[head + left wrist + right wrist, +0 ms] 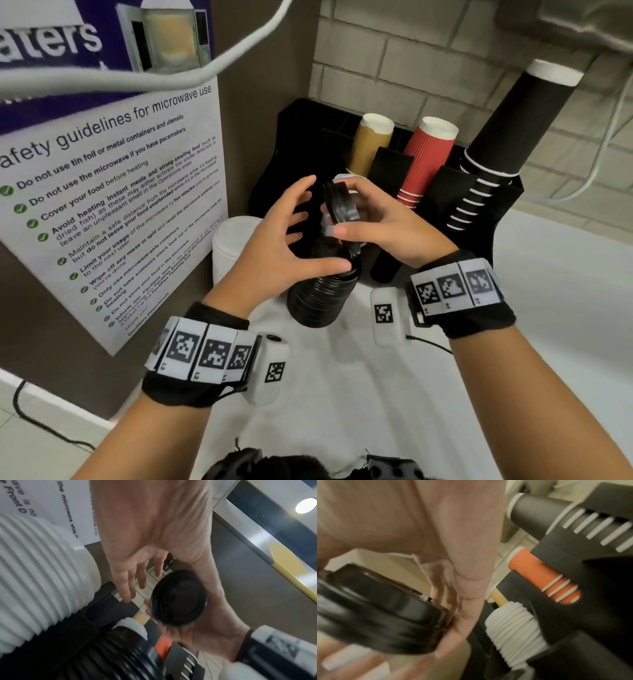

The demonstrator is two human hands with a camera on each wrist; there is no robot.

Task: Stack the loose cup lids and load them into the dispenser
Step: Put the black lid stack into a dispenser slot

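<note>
My right hand (342, 219) grips a short stack of black cup lids (342, 205) on edge, above a long ribbed stack of black lids (318, 301) that leans out of the black dispenser (294, 144). The left hand (301, 222) is open beside the held lids, fingers spread, its thumb lying by the top of the long stack. The left wrist view shows the held lids (180, 599) face-on, with the left fingers (126, 588) apart from them. In the right wrist view the held lids (376, 608) are blurred against my fingers (465, 615).
A white lid stack (233, 246) stands to the left, against the wall poster (113, 192). Brown cups (370, 144), red cups (428, 157) and tall black cups (507, 137) fill the dispenser's rear slots. A white counter (548, 308) extends right. A cable (102, 77) hangs overhead.
</note>
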